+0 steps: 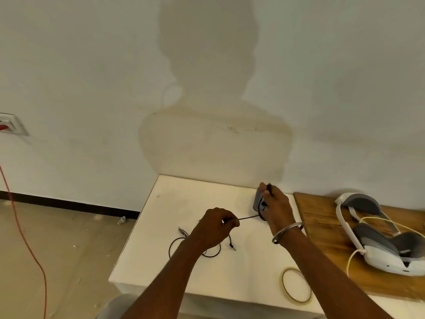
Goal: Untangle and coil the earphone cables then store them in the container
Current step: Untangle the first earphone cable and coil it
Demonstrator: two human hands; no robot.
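Left grip (216, 229) pinches earphone cable (248, 218); right grip (277, 208) grasps it coiled, at grey container (257, 199), contents hidden.

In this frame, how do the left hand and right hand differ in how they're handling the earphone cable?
The left hand pinches one taut strand of the black earphone cable; the right hand holds loops of it at its fingers. The left hand is nearer the person; the right hand is farther back, by the gray container. The right wrist wears a metal bangle; the left shows none. Both grip the same cable.
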